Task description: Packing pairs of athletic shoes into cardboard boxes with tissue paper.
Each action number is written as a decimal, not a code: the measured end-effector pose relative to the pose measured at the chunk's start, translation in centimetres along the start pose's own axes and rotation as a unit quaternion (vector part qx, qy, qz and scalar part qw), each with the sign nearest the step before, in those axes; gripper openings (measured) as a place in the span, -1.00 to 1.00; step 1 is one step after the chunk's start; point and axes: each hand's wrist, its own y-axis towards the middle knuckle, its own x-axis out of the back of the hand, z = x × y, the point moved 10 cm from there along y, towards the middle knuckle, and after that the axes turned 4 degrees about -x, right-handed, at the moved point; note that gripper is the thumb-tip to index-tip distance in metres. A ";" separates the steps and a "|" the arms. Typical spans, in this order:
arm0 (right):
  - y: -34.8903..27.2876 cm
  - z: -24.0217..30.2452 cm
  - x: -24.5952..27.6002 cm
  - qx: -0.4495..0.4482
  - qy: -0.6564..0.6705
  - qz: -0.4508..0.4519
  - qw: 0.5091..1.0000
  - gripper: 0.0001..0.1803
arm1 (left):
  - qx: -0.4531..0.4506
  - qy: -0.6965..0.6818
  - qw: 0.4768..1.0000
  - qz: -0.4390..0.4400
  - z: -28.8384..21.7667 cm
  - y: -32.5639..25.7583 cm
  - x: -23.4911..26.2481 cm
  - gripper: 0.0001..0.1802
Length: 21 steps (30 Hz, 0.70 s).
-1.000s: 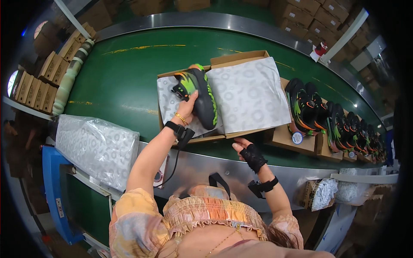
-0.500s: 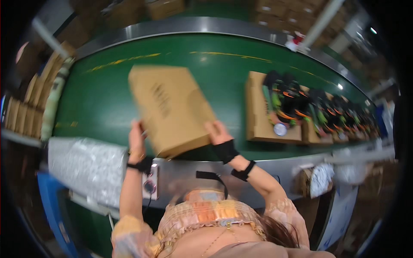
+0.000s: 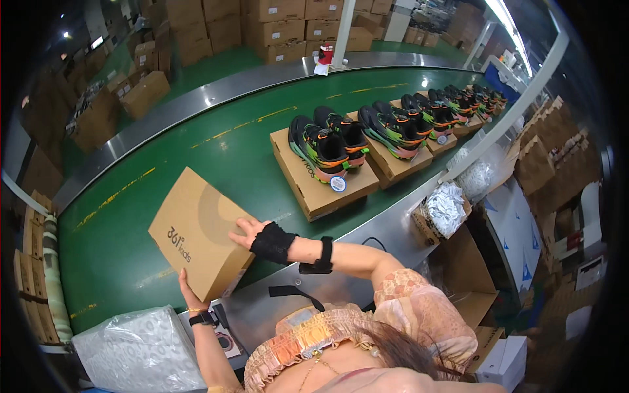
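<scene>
Cardboard, plain brown and matte, is forming the closed shoe box (image 3: 200, 232) that both hands are holding at the near edge of the green conveyor belt (image 3: 196, 144). The box is sitting tilted, its near corner lifted toward the steel rim (image 3: 367, 236) of the belt. The right hand (image 3: 252, 232), wearing a black fingerless wrist wrap, is lying flat on the lid with fingers spread; the left hand (image 3: 187, 288) is cupping the near lower edge from beneath, fingers partly hidden behind the box.

Risk assessment: neither hand is wrapping around the box, so smooth cardboard is liable to slide out between palm and fingertips if the tilt is increasing. The lid, held only by pressure, is liable to gape. A slipping box is likely to be striking the steel rim or dropping onto the crinkled clear plastic bags (image 3: 137, 354) below.

Further along the belt, open shoe boxes (image 3: 308, 190) are each carrying black sneakers (image 3: 327, 144) with orange and green trim, well apart from the held box.
</scene>
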 end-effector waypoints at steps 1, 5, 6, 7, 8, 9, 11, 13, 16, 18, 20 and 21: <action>-0.2 0.7 2.3 0.012 0.003 -0.001 1.000 -0.65 | 0.015 -0.008 1.000 0.002 0.1 -0.8 -0.3 -0.47; -5.5 0.9 5.7 0.013 -0.040 0.033 0.999 -0.65 | 0.067 0.029 0.997 -0.007 2.9 -5.0 -2.2 -0.49; -7.6 0.7 5.5 0.006 -0.034 0.057 0.998 -0.62 | 0.075 0.037 0.996 -0.026 3.8 -6.5 -2.5 -0.49; -10.0 0.3 4.7 -0.006 -0.022 0.083 0.996 -0.60 | 0.075 0.046 0.996 -0.020 4.5 -7.6 -2.9 -0.51; -12.3 -0.2 3.9 -0.033 -0.012 0.110 0.993 -0.53 | 0.080 0.075 0.994 -0.023 5.3 -8.3 -2.2 -0.53; -14.4 -0.4 2.9 -0.043 0.007 0.117 0.992 -0.51 | 0.078 0.088 0.993 -0.017 5.8 -9.6 -2.6 -0.55; -17.0 0.4 2.8 -0.014 0.019 0.080 0.997 -0.53 | 0.085 0.104 0.991 -0.017 7.1 -11.1 -2.6 -0.57; -18.5 0.1 2.6 -0.060 0.061 0.125 0.988 -0.54 | 0.094 0.107 0.989 -0.028 7.9 -12.3 -1.9 -0.60; -18.1 2.0 6.9 0.004 0.052 0.014 0.999 -0.51 | 0.075 0.085 0.993 -0.021 7.6 -14.4 -2.5 -0.50; -17.1 2.9 8.8 0.053 0.071 -0.019 0.996 -0.41 | 0.026 0.047 0.996 -0.066 6.2 -16.7 -3.4 -0.50; -16.2 4.4 9.7 0.119 0.081 -0.057 0.988 -0.46 | -0.017 0.009 0.995 -0.101 4.3 -19.8 -3.6 -0.50; -15.7 5.5 9.3 0.154 0.101 -0.048 0.982 -0.46 | -0.049 -0.017 0.993 -0.109 3.4 -21.5 -3.6 -0.50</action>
